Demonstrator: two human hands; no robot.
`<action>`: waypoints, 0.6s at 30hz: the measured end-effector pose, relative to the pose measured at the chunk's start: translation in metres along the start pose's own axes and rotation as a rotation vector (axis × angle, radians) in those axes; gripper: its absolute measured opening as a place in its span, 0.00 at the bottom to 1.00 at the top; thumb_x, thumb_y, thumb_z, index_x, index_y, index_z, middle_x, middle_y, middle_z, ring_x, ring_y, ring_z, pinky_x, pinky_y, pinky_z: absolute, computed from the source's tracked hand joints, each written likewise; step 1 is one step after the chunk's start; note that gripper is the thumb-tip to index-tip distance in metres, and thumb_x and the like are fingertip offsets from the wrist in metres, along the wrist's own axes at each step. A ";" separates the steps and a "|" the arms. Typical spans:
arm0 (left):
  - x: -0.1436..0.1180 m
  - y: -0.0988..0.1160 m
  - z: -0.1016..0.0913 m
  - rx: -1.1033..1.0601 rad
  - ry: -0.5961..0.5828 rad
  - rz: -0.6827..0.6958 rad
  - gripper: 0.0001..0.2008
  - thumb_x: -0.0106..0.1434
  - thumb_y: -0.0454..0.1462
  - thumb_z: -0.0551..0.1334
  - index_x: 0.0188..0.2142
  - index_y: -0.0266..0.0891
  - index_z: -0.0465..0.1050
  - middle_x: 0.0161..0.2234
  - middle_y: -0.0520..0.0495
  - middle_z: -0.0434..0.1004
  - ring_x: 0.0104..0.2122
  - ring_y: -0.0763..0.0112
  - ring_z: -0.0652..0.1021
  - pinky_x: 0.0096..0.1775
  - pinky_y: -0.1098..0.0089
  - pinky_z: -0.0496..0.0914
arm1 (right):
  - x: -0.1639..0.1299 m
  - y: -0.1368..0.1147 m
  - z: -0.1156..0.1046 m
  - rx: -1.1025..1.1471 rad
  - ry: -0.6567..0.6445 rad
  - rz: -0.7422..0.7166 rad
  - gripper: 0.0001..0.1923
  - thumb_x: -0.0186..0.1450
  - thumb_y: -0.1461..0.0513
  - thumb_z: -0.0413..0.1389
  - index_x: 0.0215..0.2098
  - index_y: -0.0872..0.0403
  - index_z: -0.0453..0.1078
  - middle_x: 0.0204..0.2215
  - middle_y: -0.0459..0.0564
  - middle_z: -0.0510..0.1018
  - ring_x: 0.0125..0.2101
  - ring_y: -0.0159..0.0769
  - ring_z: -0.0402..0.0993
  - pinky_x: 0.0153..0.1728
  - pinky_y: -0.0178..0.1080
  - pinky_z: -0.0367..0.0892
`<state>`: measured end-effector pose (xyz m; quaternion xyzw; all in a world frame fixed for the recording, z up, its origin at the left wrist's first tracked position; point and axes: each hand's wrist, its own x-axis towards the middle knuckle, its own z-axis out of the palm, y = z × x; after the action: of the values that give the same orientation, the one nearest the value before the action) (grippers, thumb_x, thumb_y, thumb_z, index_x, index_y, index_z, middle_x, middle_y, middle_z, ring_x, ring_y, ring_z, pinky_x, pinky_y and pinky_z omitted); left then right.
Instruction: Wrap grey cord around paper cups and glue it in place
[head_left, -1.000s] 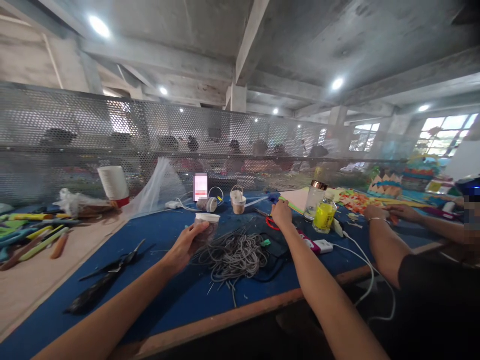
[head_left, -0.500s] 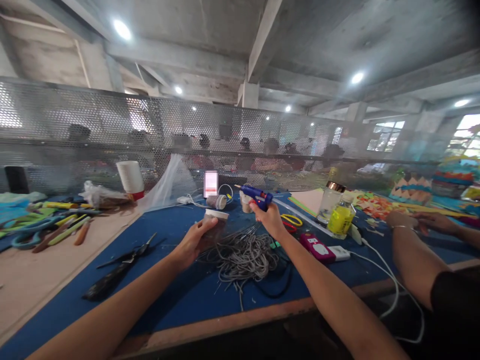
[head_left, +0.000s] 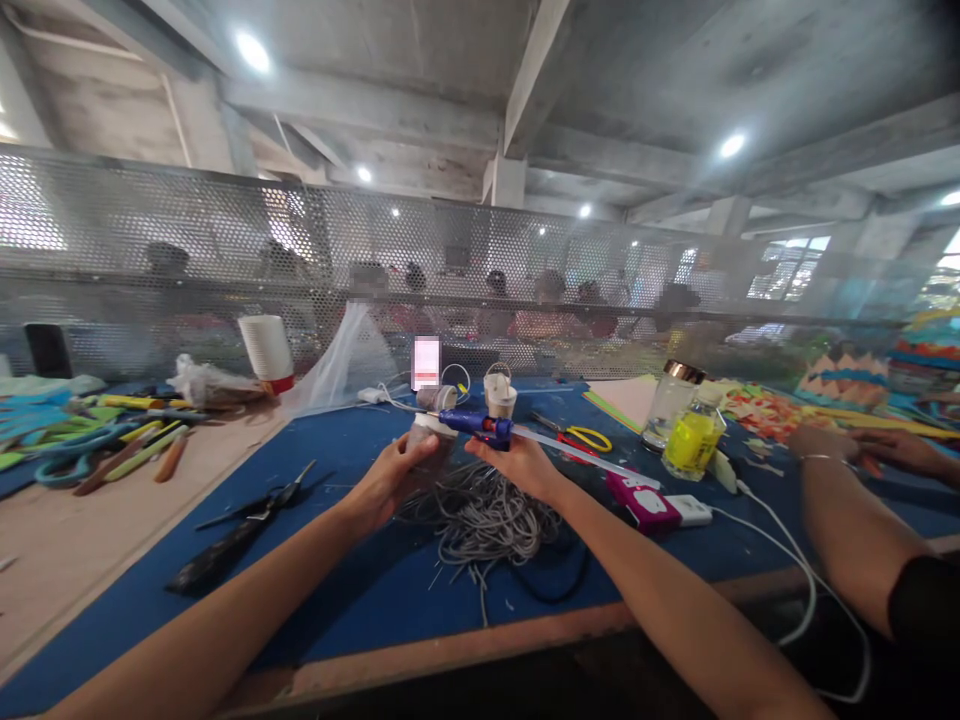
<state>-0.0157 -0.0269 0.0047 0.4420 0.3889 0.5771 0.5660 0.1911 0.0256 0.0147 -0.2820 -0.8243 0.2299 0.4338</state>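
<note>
Under a bare concrete ceiling and before a perforated metal screen (head_left: 150,240), your left hand (head_left: 390,478) wraps a small jar (head_left: 429,440) while your right hand (head_left: 521,465) grips a blue glue gun (head_left: 480,425), nozzle at the jar's lid, above grey cord (head_left: 487,515) on the blue-covered worktable (head_left: 337,600).

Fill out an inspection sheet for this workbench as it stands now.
Surface: blue mat over the bench, tan board at left.
Job's things: small cup in the left hand; blue glue gun in the right hand, nozzle towards the cup.
Clutter: grey cord pile, black scissors, yellow bottle, glass jar, stacked paper cups.
Grips: both hands closed on their items.
Cables: white cable from a white adapter.
Surroundings: perforated metal screen; a co-worker's forearm at right.
</note>
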 end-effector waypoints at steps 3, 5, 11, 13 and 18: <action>-0.001 0.001 0.001 0.008 0.017 -0.002 0.25 0.50 0.44 0.70 0.46 0.37 0.73 0.41 0.41 0.79 0.39 0.60 0.78 0.41 0.64 0.72 | -0.001 0.001 -0.002 -0.055 -0.006 -0.022 0.18 0.62 0.48 0.55 0.37 0.53 0.75 0.33 0.48 0.79 0.35 0.38 0.74 0.40 0.38 0.67; -0.001 0.003 0.002 0.015 0.023 -0.011 0.26 0.49 0.45 0.71 0.46 0.38 0.73 0.42 0.41 0.79 0.40 0.59 0.78 0.42 0.64 0.72 | -0.001 -0.001 -0.003 -0.092 0.006 -0.031 0.18 0.62 0.48 0.55 0.36 0.53 0.75 0.32 0.47 0.79 0.34 0.37 0.73 0.38 0.37 0.67; -0.002 0.005 0.001 0.026 0.036 -0.036 0.25 0.49 0.45 0.70 0.45 0.37 0.74 0.41 0.40 0.79 0.40 0.60 0.78 0.41 0.65 0.72 | -0.001 -0.006 -0.009 -0.071 -0.012 -0.030 0.19 0.63 0.48 0.54 0.35 0.54 0.75 0.30 0.46 0.78 0.32 0.36 0.72 0.36 0.35 0.66; -0.002 0.004 0.000 0.029 0.028 -0.035 0.25 0.50 0.45 0.70 0.45 0.37 0.73 0.40 0.40 0.79 0.38 0.61 0.78 0.40 0.65 0.72 | -0.001 -0.005 -0.009 -0.083 -0.026 -0.025 0.19 0.62 0.48 0.54 0.35 0.54 0.75 0.29 0.46 0.78 0.31 0.36 0.72 0.35 0.35 0.66; -0.001 0.004 0.001 0.039 0.023 -0.013 0.23 0.50 0.44 0.70 0.44 0.36 0.73 0.37 0.43 0.78 0.34 0.64 0.77 0.39 0.65 0.71 | -0.002 0.000 -0.004 -0.135 -0.028 -0.065 0.18 0.61 0.48 0.55 0.34 0.54 0.74 0.29 0.46 0.77 0.29 0.34 0.70 0.33 0.34 0.64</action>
<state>-0.0162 -0.0281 0.0090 0.4437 0.4094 0.5709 0.5564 0.1958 0.0251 0.0159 -0.2805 -0.8525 0.1638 0.4095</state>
